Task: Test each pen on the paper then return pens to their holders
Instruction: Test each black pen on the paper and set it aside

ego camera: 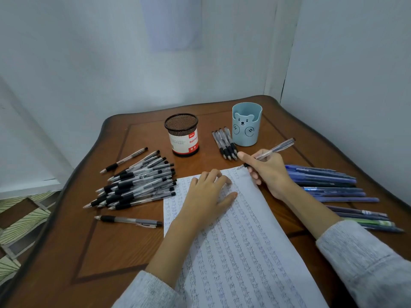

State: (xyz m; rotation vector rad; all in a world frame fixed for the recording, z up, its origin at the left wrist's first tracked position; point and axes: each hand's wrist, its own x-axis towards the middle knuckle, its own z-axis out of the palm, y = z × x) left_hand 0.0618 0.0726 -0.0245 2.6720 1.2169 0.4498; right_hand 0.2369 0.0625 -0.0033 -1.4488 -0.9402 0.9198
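Pen, clear plastic barrel with black grip (274, 149): pinched in my right hand (269, 172) in a writing grip, thumb and fingers curled round the grip section. Long axis runs diagonally. The tip is low and points to the near-left, and the tail is raised toward the far-right corner of the brown wooden tabletop (111, 241).

The tip sits right at the far edge of the white lined paper (251, 201), near its far-right corner. Can't tell if it's touching the sheet.

My left hand (209, 194) lies flat on the far half of the paper, fingers spread, holding nothing and pinning the sheet.

The paper is covered in rows of "test". My read is that I'm at the marking step for this pen.

- **Key relation:** the pale blue bear-face cup (246, 127) stands just beyond the right hand toward the far edge. The black mesh cup with the red-and-white label (182, 134) stands further left.
- **Return move:** the right hand is the nearer one to both cups. To drop the pen in, I'd swing the tail up and carry it forward.
- **Loose pens:** four similar pens (224, 143) lie just beside the blue cup. A big pile of black-grip pens (138, 181) lies by the left edge, and blue pens (329, 183) lie by the right edge. Most of the job looks still to do.
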